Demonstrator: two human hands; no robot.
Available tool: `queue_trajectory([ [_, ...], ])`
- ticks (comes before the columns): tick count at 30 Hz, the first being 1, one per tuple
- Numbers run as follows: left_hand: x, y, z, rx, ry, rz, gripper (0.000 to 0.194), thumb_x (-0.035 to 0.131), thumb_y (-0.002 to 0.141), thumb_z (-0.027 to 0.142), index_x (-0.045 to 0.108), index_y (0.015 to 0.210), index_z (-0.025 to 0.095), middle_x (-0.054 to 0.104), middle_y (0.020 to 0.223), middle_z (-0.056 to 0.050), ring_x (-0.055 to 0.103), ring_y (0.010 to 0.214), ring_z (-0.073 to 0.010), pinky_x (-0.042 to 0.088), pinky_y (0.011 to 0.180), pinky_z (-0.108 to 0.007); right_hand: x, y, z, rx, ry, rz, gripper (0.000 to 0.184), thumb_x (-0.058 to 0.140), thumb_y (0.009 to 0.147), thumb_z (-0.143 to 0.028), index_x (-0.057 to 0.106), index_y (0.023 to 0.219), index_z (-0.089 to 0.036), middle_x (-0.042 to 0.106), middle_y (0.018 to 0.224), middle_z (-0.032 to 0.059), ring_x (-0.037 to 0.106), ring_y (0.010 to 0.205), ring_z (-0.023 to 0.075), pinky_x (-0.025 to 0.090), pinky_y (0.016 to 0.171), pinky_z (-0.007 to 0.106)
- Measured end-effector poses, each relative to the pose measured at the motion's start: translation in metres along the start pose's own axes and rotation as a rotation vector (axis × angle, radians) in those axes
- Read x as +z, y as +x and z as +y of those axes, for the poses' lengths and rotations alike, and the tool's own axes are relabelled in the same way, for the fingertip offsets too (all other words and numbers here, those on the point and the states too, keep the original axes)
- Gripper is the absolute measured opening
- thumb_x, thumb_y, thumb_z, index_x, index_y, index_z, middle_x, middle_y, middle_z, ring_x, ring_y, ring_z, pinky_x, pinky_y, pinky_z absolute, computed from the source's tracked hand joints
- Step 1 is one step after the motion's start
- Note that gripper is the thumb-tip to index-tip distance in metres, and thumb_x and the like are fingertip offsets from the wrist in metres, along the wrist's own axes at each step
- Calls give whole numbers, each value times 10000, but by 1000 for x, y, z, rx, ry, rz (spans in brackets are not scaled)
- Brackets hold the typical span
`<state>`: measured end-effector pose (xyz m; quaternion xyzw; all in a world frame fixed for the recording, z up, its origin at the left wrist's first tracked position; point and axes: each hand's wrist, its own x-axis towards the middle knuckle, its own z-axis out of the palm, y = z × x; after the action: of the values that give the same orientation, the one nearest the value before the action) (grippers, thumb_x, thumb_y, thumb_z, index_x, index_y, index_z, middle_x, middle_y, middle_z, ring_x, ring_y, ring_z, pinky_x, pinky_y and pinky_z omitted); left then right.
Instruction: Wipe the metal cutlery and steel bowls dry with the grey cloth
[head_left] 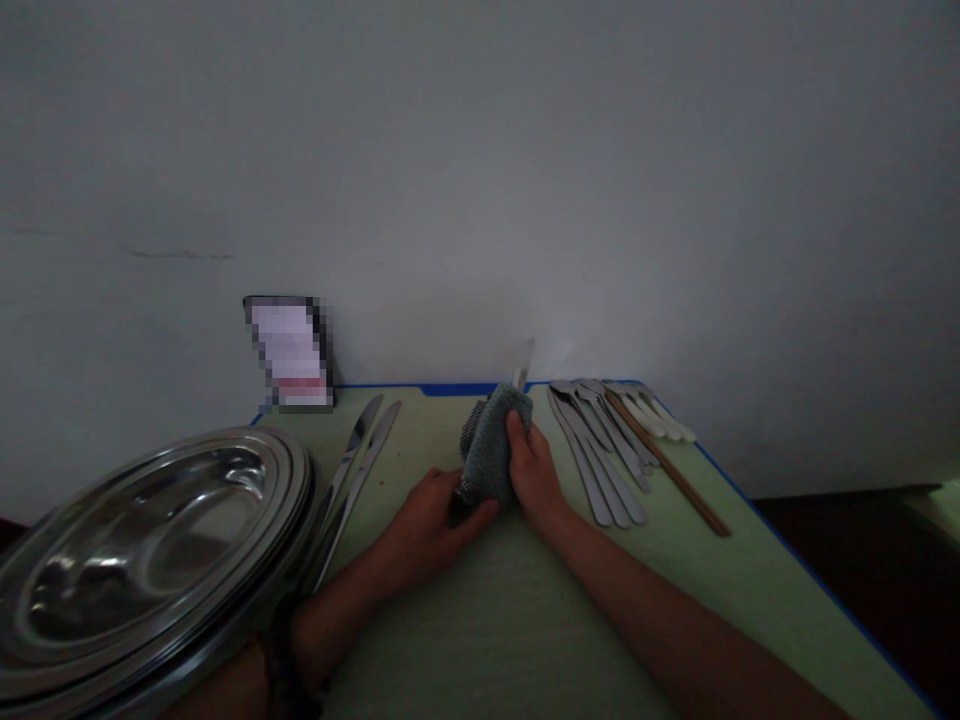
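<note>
We're holding the two hands close together in front of us, both clamping a grey-green cloth [491, 440]. Left hand [427, 530] is coming in palm-down at the cloth's lower left corner, thumb lying along its bottom edge. Right hand [536, 475] is gripping its right side, thumb pressing near the top. Both forearms are angling inward. The cloth is wrapping a white-handled utensil [519, 378], sitting above the far half of the surface [450, 640]; its thin tip is pointing up toward the wall [480, 150], too blurred for us to name the type.

Containers: we're seeing a stack of shiny metal trays [165, 540] at near left, nested, the top one showing only reflections inside. We can't tell what the lower ones are holding.

Around: two table knives [367, 455] are lying between trays and left forearm, blades toward the wall. The left forearm, with a dark bracelet [285, 650], is passing by their handle ends, partly hiding them. A phone [292, 350], pixelated, is leaning at the far left corner. Right of the hands, metal cutlery [600, 460] is lying in a fan, then chopsticks [675, 470], then white-handled pieces [660, 415] by the blue edge.
</note>
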<state>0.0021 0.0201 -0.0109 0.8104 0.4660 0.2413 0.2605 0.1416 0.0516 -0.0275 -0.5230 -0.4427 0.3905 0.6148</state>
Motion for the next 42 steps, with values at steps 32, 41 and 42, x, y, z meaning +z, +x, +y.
queue_trajectory([
  [32,-6,-3,-4,-75,-574,-307,432,510,668,145,456,1096,164,510,720,43,491,629,-115,401,547,-226,-1,7,4,177,254,5,463,513,745,-599,646,869,-173,696,873,48,620,813,184,456,730,281],
  [41,1,0,-4,-124,-409,-248,251,478,839,358,469,989,157,487,568,66,456,485,-106,359,454,-216,-2,7,5,142,191,-9,458,493,766,-583,653,903,-176,693,912,54,609,880,192,443,777,289],
  [42,1,0,-3,-118,-407,-250,226,483,834,337,473,975,161,493,571,66,462,488,-105,364,456,-213,-2,7,5,142,185,-13,457,493,767,-580,654,906,-176,693,914,53,610,874,192,445,772,288],
])
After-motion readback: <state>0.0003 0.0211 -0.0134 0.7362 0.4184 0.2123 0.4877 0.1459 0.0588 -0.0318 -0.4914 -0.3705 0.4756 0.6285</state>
